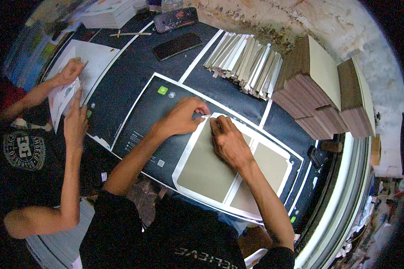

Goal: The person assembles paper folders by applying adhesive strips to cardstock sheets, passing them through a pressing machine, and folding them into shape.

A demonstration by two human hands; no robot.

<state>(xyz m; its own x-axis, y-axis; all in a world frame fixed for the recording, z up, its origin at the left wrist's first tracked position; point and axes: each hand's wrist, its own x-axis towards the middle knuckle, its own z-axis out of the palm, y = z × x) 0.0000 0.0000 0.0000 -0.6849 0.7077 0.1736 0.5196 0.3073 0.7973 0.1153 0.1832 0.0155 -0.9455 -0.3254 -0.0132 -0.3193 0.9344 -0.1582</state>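
In front of me lies a white cover sheet (182,167) with two grey-beige boards on it, a left board (205,168) and a right board (270,167), with a pale strip between them. My left hand (184,116) is at the sheet's far left corner, thumb and fingers bent together; what they pinch, if anything, is too small to tell. Right beside it, my right hand (231,142) has its fingers curled down on the sheet's far edge, over the left board's top. A large black printed sheet (143,119) with a white border lies underneath.
A co-worker's hands (74,112) rest on a white printed sheet (92,56) at the left. Two phones (177,46) lie at the back, near a paper stack (107,15). A row of board strips (244,62) and tall board stacks (307,83) stand at the back right.
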